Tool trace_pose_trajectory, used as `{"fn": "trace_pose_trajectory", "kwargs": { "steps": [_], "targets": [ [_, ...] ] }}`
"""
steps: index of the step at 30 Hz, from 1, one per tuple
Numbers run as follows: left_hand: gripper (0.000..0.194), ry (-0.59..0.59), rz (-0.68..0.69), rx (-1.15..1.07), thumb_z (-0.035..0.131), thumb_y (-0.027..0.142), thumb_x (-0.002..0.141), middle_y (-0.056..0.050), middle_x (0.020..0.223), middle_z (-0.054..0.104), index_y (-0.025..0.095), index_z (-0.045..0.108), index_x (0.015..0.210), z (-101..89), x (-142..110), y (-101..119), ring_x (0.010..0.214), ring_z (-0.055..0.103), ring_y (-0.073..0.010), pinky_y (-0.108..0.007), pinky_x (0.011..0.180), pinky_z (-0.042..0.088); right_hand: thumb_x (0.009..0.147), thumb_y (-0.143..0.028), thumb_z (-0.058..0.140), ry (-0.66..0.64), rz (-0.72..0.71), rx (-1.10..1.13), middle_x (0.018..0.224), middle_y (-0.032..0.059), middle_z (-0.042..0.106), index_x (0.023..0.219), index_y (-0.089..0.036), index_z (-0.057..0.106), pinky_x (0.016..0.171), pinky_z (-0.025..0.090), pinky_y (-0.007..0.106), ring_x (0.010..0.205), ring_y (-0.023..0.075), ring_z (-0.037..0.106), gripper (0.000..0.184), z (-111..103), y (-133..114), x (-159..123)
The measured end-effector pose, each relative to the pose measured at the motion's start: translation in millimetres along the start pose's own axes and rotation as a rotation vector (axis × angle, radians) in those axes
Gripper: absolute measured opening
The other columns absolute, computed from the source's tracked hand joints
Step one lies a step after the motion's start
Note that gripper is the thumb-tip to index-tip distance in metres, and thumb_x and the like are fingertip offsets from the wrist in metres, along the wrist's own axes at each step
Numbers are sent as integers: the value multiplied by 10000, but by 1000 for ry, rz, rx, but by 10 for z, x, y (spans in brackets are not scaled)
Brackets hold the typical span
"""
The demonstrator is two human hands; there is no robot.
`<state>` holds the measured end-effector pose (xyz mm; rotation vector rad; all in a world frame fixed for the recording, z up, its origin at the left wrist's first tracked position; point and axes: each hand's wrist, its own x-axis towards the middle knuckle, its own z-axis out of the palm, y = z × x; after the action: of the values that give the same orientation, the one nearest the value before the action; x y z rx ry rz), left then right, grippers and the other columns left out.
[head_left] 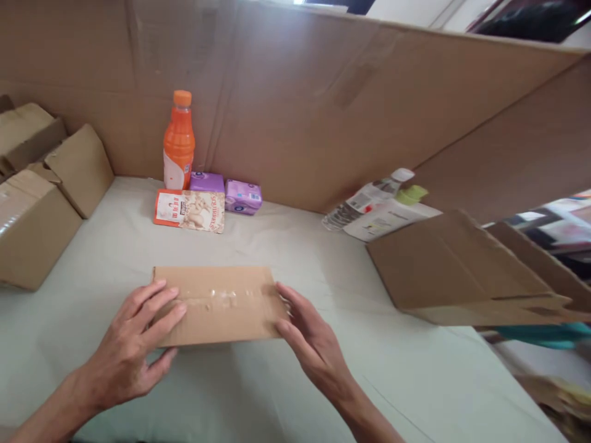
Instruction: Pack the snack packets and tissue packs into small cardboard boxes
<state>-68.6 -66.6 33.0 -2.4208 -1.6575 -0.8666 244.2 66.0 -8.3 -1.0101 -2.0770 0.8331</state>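
A flat brown cardboard box (226, 320) with clear tape along its middle is between my two hands, over the pale green cloth. My left hand (133, 344) grips its left end, fingers on the top face and thumb at the near edge. At the right end, my right hand (311, 338) holds the box's side, fingers at the far part and thumb at the near corner. Beyond the box lies a snack pouch (189, 211) with a squirrel picture. Behind the pouch stand an orange bottle (179, 144) and two purple tissue packs (243, 197) (207, 182).
Open cardboard boxes (41, 227) stand at the left. On the right, a clear bottle (364, 200) and a white bottle with a green cap (390, 215) lean beside another open cardboard box (466, 271). A tall cardboard wall (295, 104) closes off the back.
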Motion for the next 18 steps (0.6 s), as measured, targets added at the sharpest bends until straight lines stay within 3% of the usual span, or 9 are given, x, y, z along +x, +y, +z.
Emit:
{"fn": "trace_pose_trajectory", "kwargs": {
  "steps": [4, 7, 11, 14, 16, 18],
  "targets": [
    [582, 157, -142, 262, 680, 149, 865, -162, 1333, 624, 193, 520, 1423, -197, -347, -62, 1279, 561, -341, -498, 1054, 488, 973, -410, 571, -155, -12, 206, 1343, 151, 661, 1432, -238, 525, 857, 602, 384, 1024, 235, 719, 493, 575, -239, 909],
    [631, 237, -210, 457, 734, 240, 860, -174, 1279, 642, 212, 511, 1450, -318, -557, -180, 1165, 615, -361, -517, 996, 497, 983, -348, 516, -256, -95, 224, 1296, 126, 689, 1385, -206, 565, 998, 531, 400, 1135, 234, 678, 429, 1202, -607, 1766],
    [562, 236, -289, 601, 717, 257, 879, -182, 1294, 628, 241, 531, 1409, -318, -483, -440, 1143, 617, -364, -530, 949, 520, 1042, -330, 420, -290, -104, 169, 1386, 106, 640, 1373, -165, 575, 1129, 413, 334, 1307, 206, 570, 402, 1948, -1099, 2630],
    [423, 291, -371, 635, 687, 259, 897, -178, 1295, 629, 234, 591, 1308, -196, -161, -797, 1158, 601, -368, -530, 900, 534, 1070, -331, 316, -207, -59, 146, 1539, 136, 500, 1478, -136, 454, 1212, 301, 401, 1438, 227, 435, 473, 2239, -1251, 2865],
    [350, 308, -461, 608, 668, 285, 906, -177, 1300, 631, 225, 634, 1249, -109, 117, -1130, 1176, 590, -385, -537, 870, 540, 1074, -328, 284, -158, -54, 125, 1600, 162, 410, 1524, -108, 375, 1241, 244, 421, 1491, 226, 355, 510, 2284, -1198, 2797],
    [323, 305, -547, 562, 650, 302, 907, -192, 1317, 625, 206, 666, 1214, -61, 393, -1509, 1199, 575, -416, -562, 857, 538, 1070, -339, 296, -144, -98, 97, 1604, 171, 402, 1524, -114, 376, 1241, 257, 403, 1497, 212, 352, 513, 2210, -1022, 2570]
  ]
}}
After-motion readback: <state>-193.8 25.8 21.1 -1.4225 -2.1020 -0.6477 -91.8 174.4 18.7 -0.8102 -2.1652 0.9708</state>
